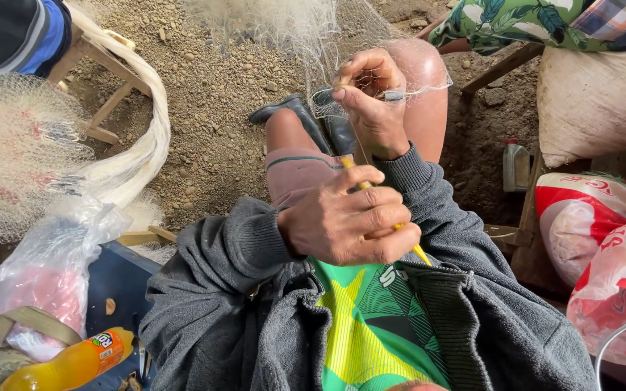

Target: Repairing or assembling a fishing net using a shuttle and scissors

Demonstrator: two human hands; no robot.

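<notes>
Left hand (349,221): fingers curled together and clamped on a yellow netting needle (407,239), whose tip sticks out past the little finger toward the green shirt (371,326). Right hand (371,98): thumb and forefinger pinched together on the fine white net (313,29) over the raised knee, a small grey weight (394,95) just beside the fingertips. A thin line runs from the pinching fingers down to the needle; gravel ground (211,87) lies beyond.

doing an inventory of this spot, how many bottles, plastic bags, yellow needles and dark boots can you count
bottles: 2, an orange bottle and a grey jug
plastic bags: 3, a clear bag and two red-and-white bags
yellow needles: 1, needle
dark boots: 2, boots
total: 8
</notes>
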